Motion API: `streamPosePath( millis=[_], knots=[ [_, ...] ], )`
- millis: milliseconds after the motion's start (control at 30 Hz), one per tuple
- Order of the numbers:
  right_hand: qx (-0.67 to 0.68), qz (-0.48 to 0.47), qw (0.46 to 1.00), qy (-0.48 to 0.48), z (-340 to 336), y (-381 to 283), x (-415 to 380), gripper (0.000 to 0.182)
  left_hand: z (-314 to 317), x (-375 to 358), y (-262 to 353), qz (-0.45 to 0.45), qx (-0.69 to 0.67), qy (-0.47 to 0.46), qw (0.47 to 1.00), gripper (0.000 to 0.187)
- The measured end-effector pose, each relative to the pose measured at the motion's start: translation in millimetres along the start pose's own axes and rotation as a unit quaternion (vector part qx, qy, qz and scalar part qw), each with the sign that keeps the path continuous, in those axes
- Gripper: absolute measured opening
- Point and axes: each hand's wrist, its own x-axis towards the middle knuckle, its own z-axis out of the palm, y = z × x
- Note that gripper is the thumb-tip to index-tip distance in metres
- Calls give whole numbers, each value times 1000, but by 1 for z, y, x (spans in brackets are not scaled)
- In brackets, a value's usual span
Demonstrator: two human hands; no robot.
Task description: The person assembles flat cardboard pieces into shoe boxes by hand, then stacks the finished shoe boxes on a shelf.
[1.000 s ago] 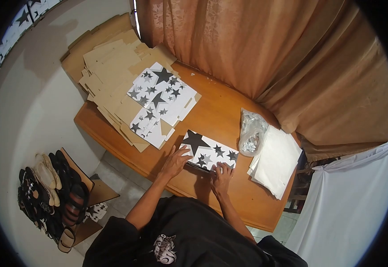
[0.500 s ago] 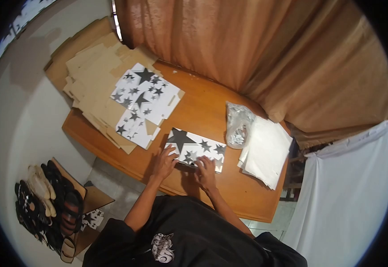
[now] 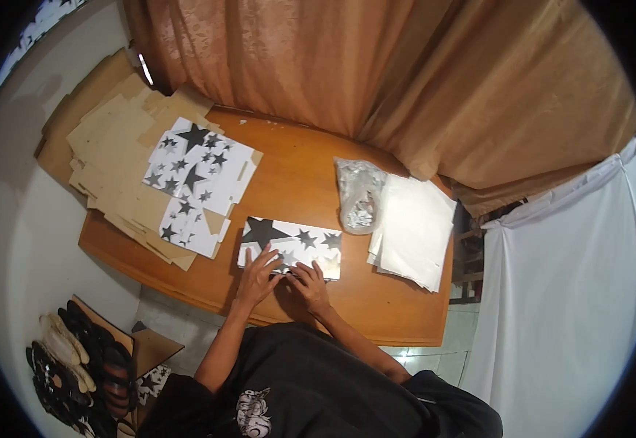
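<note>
A white box with black and grey stars [image 3: 296,244] lies on the wooden table in front of me. My left hand [image 3: 257,279] rests on its front left part with the fingers apart. Close beside it, my right hand [image 3: 309,286] touches the front edge near the middle, fingers spread. Both hands' fingertips are on the box's top and near edge. Flat star-printed cardboard [image 3: 201,175] lies at the left, on top of a pile of brown cardboard sheets [image 3: 110,139].
A clear plastic bag of small silvery pieces [image 3: 360,204] stands beyond the box, next to stacked white sheets [image 3: 414,233]. The wooden table [image 3: 289,157] meets a brown curtain [image 3: 289,66] behind. Footwear [image 3: 88,358] is at the lower left; white cloth [image 3: 559,292] hangs at right.
The view has shifted, so the table things appear further left. My right hand has moved left along the box's front edge, closer to my left hand.
</note>
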Motion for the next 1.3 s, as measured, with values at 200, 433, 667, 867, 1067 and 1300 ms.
streamPosePath(
  millis=[200, 433, 667, 867, 1067, 1300],
  knots=[
    [-3, -7, 1000, 11, 10, 3, -2, 45, 1, -2, -4, -5, -18, -20, 1000, 38],
    [-12, 1, 1000, 4, 6, 3, -3, 42, 4, -1, 1, 12, -9, -13, 1000, 31],
    [-2, 16, 1000, -4, -2, -4, 4, 41, 3, 3, 6, 8, 3, 9, 1000, 29],
    [-53, -7, 999, -10, 10, 5, -1, 38, 11, -1, 3, -9, -7, 15, 1000, 28],
    [-53, 27, 998, -32, 5, 6, 6, 39, 15, 1, 3, -8, 15, 18, 1000, 22],
    [24, 89, 993, -79, -13, 1, 19, 36, 9, -6, 28, -15, 32, 83, 996, 21]
  ],
)
